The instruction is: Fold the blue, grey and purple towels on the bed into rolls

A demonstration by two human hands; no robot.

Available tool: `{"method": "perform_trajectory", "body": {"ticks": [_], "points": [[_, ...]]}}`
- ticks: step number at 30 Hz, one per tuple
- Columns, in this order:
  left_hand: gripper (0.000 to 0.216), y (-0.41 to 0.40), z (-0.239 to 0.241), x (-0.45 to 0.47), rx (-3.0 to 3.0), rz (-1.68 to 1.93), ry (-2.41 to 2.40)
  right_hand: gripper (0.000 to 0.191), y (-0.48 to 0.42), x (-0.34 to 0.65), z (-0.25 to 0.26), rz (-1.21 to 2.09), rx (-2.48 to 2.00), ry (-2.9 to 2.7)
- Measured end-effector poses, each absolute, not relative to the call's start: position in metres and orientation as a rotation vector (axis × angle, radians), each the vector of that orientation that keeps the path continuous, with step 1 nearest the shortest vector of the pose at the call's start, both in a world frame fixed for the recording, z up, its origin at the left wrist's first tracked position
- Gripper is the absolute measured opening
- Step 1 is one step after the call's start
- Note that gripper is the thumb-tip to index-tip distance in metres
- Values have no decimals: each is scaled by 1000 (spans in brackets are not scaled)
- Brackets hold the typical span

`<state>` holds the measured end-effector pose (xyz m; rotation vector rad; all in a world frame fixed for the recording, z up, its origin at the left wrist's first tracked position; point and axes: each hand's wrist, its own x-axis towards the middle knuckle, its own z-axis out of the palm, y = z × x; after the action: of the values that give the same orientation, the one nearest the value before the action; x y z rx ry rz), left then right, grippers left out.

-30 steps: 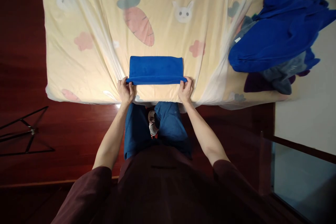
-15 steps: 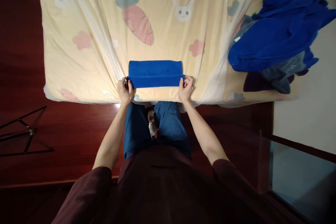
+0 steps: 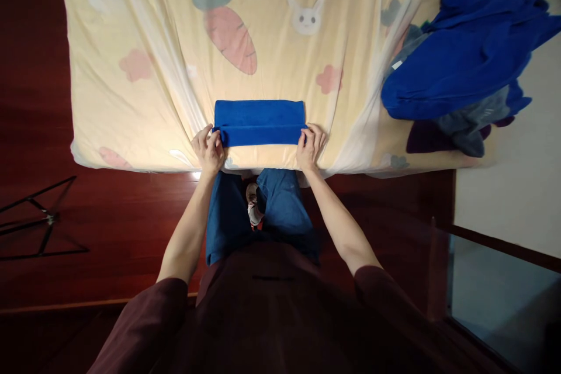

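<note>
The blue cloth [image 3: 258,114] lay between the two hands, a flat rectangle of soft, matte fabric with smooth faces and fairly straight edges. A straight ridge crossed it lengthwise, marking off a narrow folded band on the side nearer the person. Its long axis ran from hand to hand, nearly parallel to the near edge of the bed cover [image 3: 272,64], so that one short end pointed at each hand.

The left hand [image 3: 209,149] touched the near corner at its own end, fingers bent and thumb close beside them; the right hand [image 3: 310,146] did likewise at the opposite end. Whether either one pinched the fabric or merely rested against it, I could not tell.

Beneath and beyond both hands spread the cover, pale yellow, thin and creased into long folds, printed with a carrot, rabbits and flowers. Well to the right of the right hand sat a loose, rumpled heap [image 3: 464,64] of blue, grey and dark purple cloth. Left of the left forearm, thin black stand legs [image 3: 46,222] splayed over the glossy red-brown floor [image 3: 123,234].
</note>
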<state>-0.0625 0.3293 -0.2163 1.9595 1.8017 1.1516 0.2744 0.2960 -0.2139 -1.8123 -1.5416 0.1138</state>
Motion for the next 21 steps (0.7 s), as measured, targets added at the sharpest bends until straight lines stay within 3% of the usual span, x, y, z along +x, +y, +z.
{"method": "perform_trajectory", "body": {"ticks": [6, 15, 21], "points": [[30, 329, -220, -64, 1986, 1061, 1734, 41, 295, 274, -211, 64, -1826, -1655], [30, 330, -207, -61, 1992, 947, 1726, 42, 296, 273, -201, 116, -1823, -1688], [51, 331, -188, -60, 2144, 850, 1610, 45, 292, 273, -192, 137, -1832, -1813]]}}
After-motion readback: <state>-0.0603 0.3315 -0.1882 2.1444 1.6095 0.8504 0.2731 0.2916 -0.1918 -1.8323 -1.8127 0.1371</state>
